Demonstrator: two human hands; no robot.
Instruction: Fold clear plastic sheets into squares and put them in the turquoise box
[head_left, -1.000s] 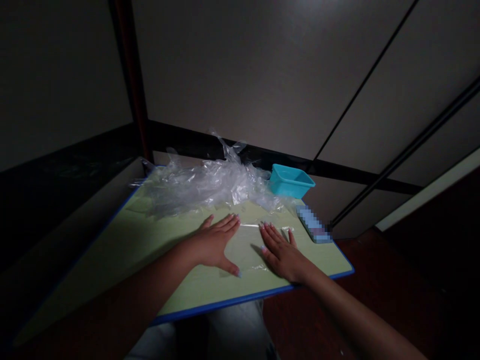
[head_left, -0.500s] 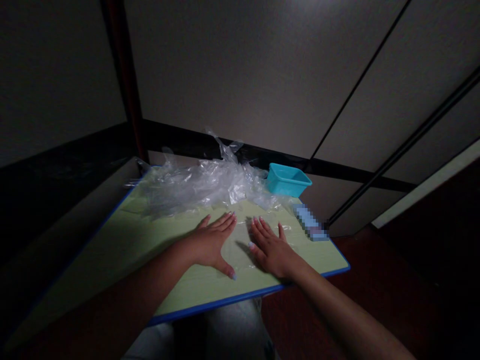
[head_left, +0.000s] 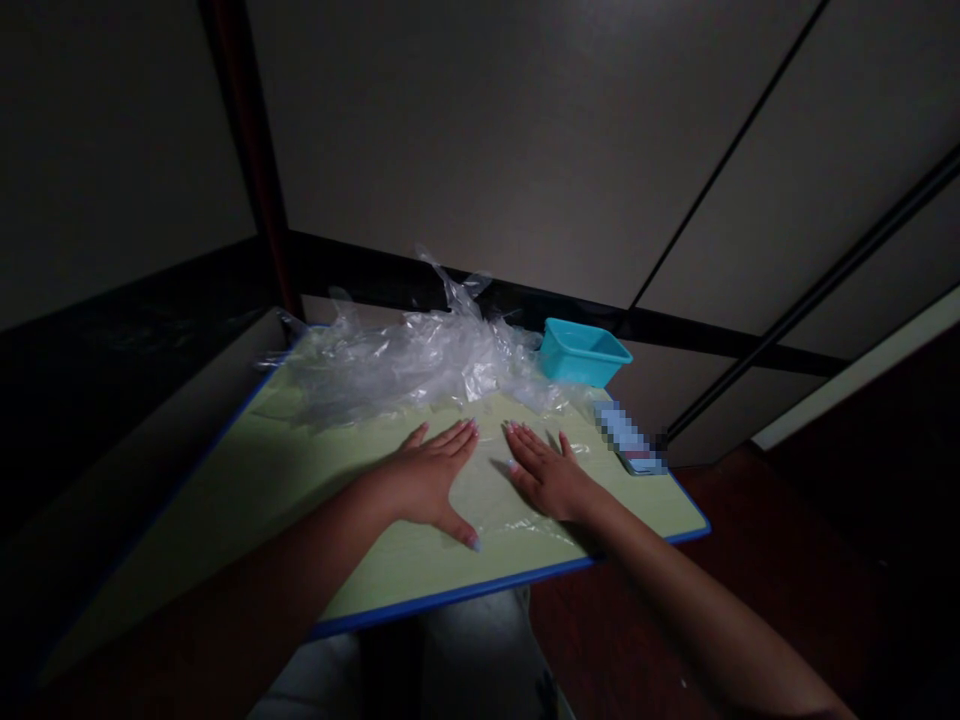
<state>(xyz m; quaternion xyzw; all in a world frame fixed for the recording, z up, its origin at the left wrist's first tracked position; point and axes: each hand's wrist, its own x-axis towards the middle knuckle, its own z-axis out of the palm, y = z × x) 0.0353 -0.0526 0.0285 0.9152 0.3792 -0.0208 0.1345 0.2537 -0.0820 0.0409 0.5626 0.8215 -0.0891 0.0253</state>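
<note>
A clear plastic bag point(head_left: 491, 495) lies flat on the pale yellow table point(head_left: 390, 575), its edges hard to make out. My left hand point(head_left: 435, 477) rests palm down at its left side, thumb stretched out toward the near edge. On the other side, my right hand point(head_left: 550, 475) lies over the plastic, fingers extended and pointing away from me. Neither hand grips anything. Beyond my fingertips is a loose heap of crumpled clear plastic bags point(head_left: 405, 360).
A turquoise plastic basket point(head_left: 585, 355) stands at the back right corner. In front of it, near the right edge, lies a flat bluish object point(head_left: 628, 440), blurred out by pixels. A panelled wall point(head_left: 480, 150) rises behind the table, which has a blue rim.
My right hand has slid slightly away from me across the plastic, uncovering creases near the table's front edge. My left hand stays in nearly the same place. The view has shifted a little.
</note>
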